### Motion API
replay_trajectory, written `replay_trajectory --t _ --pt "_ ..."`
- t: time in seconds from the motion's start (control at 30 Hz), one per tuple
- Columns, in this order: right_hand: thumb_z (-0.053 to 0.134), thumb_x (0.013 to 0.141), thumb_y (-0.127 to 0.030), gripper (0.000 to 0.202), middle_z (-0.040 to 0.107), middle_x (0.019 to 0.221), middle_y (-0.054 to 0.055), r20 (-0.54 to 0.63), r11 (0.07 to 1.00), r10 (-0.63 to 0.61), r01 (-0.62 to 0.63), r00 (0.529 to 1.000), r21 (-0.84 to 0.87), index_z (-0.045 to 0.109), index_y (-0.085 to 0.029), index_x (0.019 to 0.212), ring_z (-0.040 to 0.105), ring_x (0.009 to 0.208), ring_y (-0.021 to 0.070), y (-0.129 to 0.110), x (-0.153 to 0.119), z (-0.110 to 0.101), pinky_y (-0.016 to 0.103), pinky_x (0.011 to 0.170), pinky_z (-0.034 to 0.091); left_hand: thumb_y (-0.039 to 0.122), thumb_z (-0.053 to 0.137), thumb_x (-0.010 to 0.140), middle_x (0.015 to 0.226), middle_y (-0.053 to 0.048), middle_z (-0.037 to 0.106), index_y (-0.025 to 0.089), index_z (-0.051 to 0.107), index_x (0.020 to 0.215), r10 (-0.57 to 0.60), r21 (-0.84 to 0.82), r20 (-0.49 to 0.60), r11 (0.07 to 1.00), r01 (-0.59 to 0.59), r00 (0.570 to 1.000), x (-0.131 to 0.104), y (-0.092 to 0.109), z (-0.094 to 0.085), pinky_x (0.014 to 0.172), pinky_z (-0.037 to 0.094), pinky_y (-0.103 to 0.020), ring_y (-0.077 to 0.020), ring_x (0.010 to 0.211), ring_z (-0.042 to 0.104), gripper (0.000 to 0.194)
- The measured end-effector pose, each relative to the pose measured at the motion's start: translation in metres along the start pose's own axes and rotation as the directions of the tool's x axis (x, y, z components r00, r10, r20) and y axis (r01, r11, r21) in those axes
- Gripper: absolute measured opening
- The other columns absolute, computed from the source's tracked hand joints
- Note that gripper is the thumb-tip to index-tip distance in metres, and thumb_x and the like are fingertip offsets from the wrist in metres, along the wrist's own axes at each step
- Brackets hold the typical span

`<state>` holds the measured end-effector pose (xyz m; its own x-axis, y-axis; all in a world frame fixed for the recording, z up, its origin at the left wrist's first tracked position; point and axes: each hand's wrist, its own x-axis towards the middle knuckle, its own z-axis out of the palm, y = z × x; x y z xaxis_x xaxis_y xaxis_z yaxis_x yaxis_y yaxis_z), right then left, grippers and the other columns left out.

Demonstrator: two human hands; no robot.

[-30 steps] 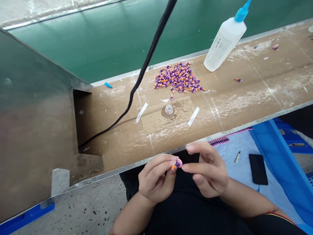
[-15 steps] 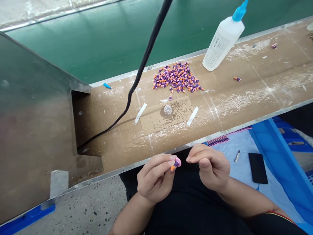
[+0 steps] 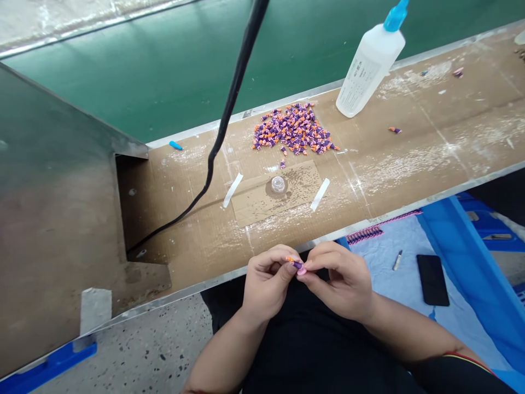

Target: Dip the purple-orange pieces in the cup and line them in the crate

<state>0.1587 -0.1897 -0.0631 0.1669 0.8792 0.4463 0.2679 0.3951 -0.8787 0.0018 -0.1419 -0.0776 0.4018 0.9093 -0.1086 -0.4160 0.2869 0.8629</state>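
Between my two hands, just over the bench's front edge, is a small figurine [image 3: 296,264] with an orange top, a purple body and a pink round base. My left hand [image 3: 267,284] pinches its orange and purple end between thumb and finger. The pink base is pinched by the thumb and fingertips of my right hand [image 3: 342,279]. Farther back on the bench lies a pile of similar small purple and orange figures [image 3: 293,128]. A small clear round dish [image 3: 278,184] sits on a damp cardboard piece [image 3: 254,210].
A white bottle with a blue nozzle [image 3: 367,71] stands behind. A black cable [image 3: 221,131] crosses the bench [image 3: 197,235] by a metal housing [image 3: 61,219]. At lower right, a blue crate [image 3: 476,273] holds a cloth, a phone [image 3: 432,280] and rows of figures [image 3: 365,235].
My right hand has moved left and closed on the figurine's pink base. My left hand has turned the figurine, so its orange end now points up and left.
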Motion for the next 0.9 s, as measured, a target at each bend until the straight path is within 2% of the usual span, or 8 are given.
replay_trajectory --t 0.13,0.4,0.5,0.6,0.67,0.73,0.83,0.9 --pt "0.08 0.096 -0.014 0.017 0.077 0.085 0.001 -0.022 1.0 -0.014 0.014 1.0 -0.013 0.072 -0.025 0.106 0.073 0.071 0.0138 -0.001 0.0 0.001 0.024 0.065 0.063 0.033 0.09 0.091 0.081 -0.003 0.075 0.025 0.084 0.088 -0.104 -0.076 0.035 0.991 0.106 0.994 0.0 0.0 0.001 0.068 0.062 -0.02 -0.0094 0.069 0.069 0.01" --pt "0.084 0.089 -0.009 0.024 0.077 0.084 -0.001 -0.04 1.0 0.002 -0.002 0.999 0.01 0.074 -0.026 0.104 0.073 0.069 0.0131 -0.004 0.002 0.001 0.023 0.064 0.062 0.037 0.092 0.088 0.076 -0.003 0.069 0.021 0.082 0.082 -0.137 -0.166 0.097 0.974 0.152 0.986 0.003 -0.001 0.007 0.064 0.056 -0.017 -0.0078 0.065 0.065 0.019" --pt "0.085 0.089 -0.01 0.026 0.077 0.086 -0.001 -0.039 1.0 -0.009 0.009 0.999 0.004 0.075 -0.027 0.106 0.073 0.071 0.0134 -0.006 0.003 0.001 0.023 0.065 0.063 0.038 0.092 0.088 0.075 -0.003 0.069 0.021 0.082 0.081 -0.099 -0.143 0.094 0.983 0.112 0.991 0.004 -0.001 0.008 0.061 0.057 -0.017 -0.0077 0.062 0.065 0.021" --pt "0.087 0.088 -0.013 0.023 0.076 0.088 0.001 -0.061 1.0 -0.015 0.014 0.998 -0.015 0.076 -0.025 0.104 0.073 0.073 0.0134 -0.003 0.003 0.001 0.023 0.067 0.064 0.034 0.087 0.093 0.078 -0.005 0.072 0.021 0.083 0.086 0.014 -0.032 0.04 0.999 -0.013 0.999 0.002 -0.002 0.006 0.063 0.06 -0.019 -0.0099 0.064 0.068 0.015" --pt "0.087 0.09 -0.016 0.019 0.075 0.087 0.001 -0.068 0.998 0.052 -0.05 0.996 0.032 0.076 -0.025 0.102 0.072 0.071 0.0132 0.0 0.001 0.0 0.023 0.066 0.064 0.029 0.084 0.096 0.083 -0.007 0.075 0.02 0.083 0.091 0.11 0.109 -0.003 0.988 -0.109 0.994 0.0 -0.003 0.005 0.066 0.063 -0.021 -0.0132 0.071 0.073 0.01" --pt "0.085 0.093 -0.022 0.013 0.075 0.086 0.001 -0.049 0.971 0.198 -0.189 0.979 0.149 0.075 -0.024 0.099 0.07 0.067 0.0125 0.003 -0.001 -0.001 0.024 0.063 0.063 0.026 0.082 0.097 0.085 -0.008 0.077 0.02 0.083 0.093 0.17 0.228 -0.02 0.96 -0.161 0.985 0.0 -0.004 0.005 0.067 0.064 -0.022 -0.0151 0.074 0.075 0.008" --pt "0.087 0.094 -0.035 0.019 0.075 0.084 0.002 0.016 0.86 0.419 -0.402 0.908 0.315 0.073 -0.022 0.094 0.07 0.064 0.0118 0.005 -0.005 0.0 0.023 0.061 0.063 0.028 0.08 0.098 0.085 -0.007 0.078 0.019 0.084 0.093 0.182 0.276 0.009 0.944 -0.178 0.983 0.005 -0.003 0.008 0.062 0.063 -0.021 -0.014 0.069 0.074 0.011" --pt "0.089 0.092 -0.041 0.025 0.075 0.082 0.001 0.031 0.803 0.496 -0.472 0.868 0.363 0.073 -0.021 0.092 0.072 0.066 0.0124 0.004 -0.007 -0.001 0.023 0.063 0.063 0.028 0.079 0.099 0.086 -0.008 0.078 0.019 0.084 0.094 0.18 0.269 0.052 0.945 -0.187 0.982 0.01 -0.002 0.01 0.062 0.064 -0.021 -0.014 0.068 0.074 0.011"
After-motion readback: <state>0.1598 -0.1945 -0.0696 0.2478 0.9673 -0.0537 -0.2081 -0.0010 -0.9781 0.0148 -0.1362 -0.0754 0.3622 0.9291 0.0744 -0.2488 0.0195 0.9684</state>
